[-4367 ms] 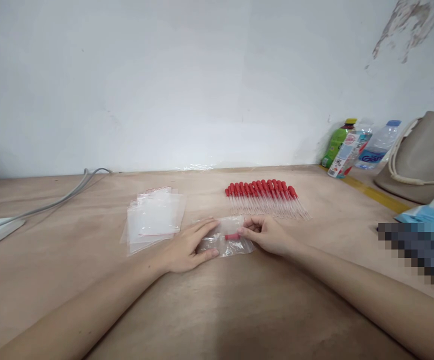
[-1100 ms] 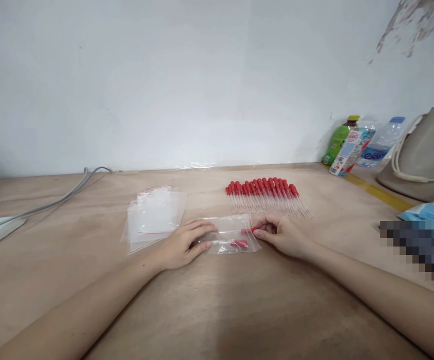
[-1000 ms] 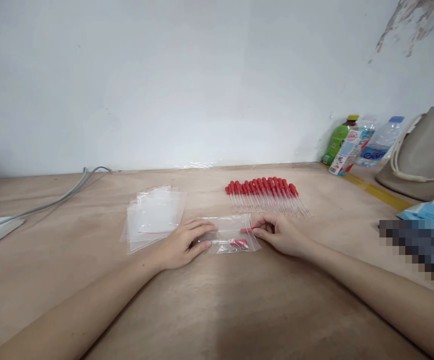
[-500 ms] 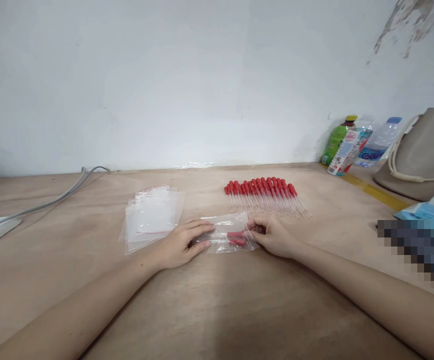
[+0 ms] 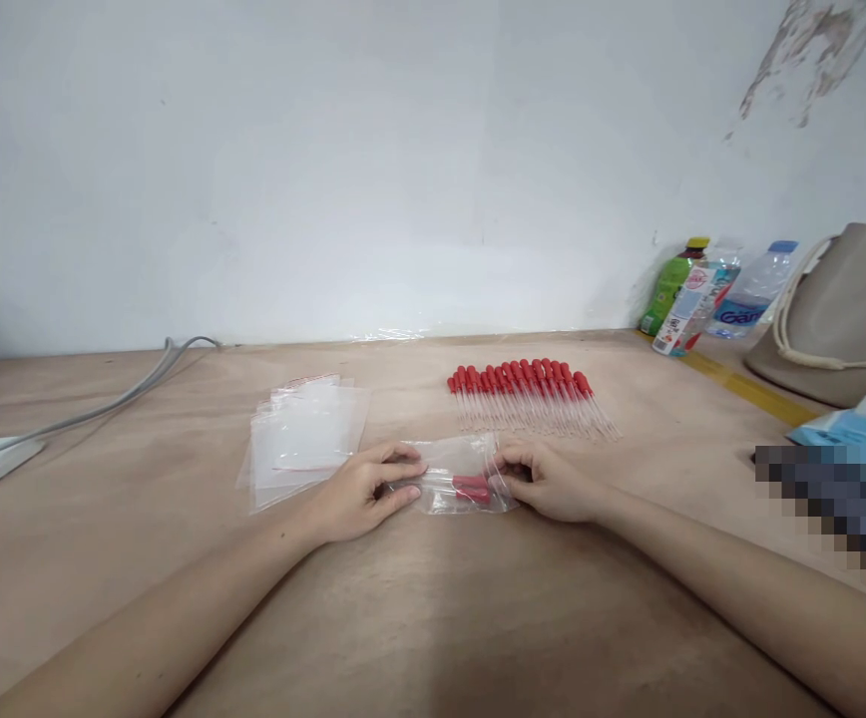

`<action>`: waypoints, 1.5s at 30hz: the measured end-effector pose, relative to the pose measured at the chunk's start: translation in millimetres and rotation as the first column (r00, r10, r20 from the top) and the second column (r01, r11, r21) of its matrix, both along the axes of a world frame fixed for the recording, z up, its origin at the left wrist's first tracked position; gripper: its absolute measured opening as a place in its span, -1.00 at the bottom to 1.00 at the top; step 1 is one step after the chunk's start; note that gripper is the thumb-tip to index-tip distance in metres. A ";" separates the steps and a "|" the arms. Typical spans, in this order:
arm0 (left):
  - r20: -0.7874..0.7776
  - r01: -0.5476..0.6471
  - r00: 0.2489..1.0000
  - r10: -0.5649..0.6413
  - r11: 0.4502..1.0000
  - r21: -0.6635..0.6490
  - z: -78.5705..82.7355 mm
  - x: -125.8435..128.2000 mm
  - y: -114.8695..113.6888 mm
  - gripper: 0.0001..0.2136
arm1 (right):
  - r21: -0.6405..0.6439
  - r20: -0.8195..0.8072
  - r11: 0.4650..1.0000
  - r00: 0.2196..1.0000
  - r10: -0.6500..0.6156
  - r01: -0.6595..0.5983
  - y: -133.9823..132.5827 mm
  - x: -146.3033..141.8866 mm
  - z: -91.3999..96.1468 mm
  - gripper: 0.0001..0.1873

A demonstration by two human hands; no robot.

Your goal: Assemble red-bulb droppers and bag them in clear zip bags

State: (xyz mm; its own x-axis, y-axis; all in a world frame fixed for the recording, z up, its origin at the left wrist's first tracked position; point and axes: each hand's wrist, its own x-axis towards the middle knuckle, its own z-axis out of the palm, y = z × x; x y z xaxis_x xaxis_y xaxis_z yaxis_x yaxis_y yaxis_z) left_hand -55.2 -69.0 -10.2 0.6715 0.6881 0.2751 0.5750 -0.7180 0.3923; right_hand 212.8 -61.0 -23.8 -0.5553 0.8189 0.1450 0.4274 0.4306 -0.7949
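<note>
A clear zip bag (image 5: pixel 448 454) lies flat on the table between my hands, its mouth toward the right. Inside it are red-bulbed droppers (image 5: pixel 471 489), their bulbs near the bag's mouth and their clear stems pointing left. My left hand (image 5: pixel 373 487) is closed on the bag's left end, fingers above and thumb below. At the right end, my right hand (image 5: pixel 542 479) pinches the bag's edge by the mouth. Behind the bag lies a row of several more droppers (image 5: pixel 527 384) with red bulbs. To the left is a loose stack of empty zip bags (image 5: pixel 302 434).
Grey cables (image 5: pixel 126 394) run across the table's left side. At the back right stand a green bottle (image 5: pixel 672 289), a carton (image 5: pixel 687 309), a clear bottle (image 5: pixel 758 289) and a beige bag (image 5: pixel 837 309). A blue-and-white packet (image 5: pixel 852 429) lies at the right.
My right fingers have shifted slightly at the bag's mouth, and the bulbs inside sit a little lower in view. My left hand keeps its hold; the view has tilted slightly.
</note>
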 end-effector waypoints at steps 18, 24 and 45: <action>-0.041 -0.016 0.999 0.014 0.999 -0.050 -2.2 0.4 1.8 -0.67 | 0.502 0.199 0.763 0.804 -0.560 0.407 79.2 -6.0 34.0 -0.76; -0.034 0.025 0.999 -0.026 0.999 -0.042 -0.3 0.1 1.0 -0.66 | 0.551 0.307 0.666 0.621 -0.721 0.502 116.1 -36.8 34.6 -0.64; -0.067 0.044 0.997 -0.046 0.998 -0.040 0.1 1.7 2.2 -0.64 | -0.194 -0.582 0.770 0.560 -0.590 0.608 49.6 20.5 23.8 -0.75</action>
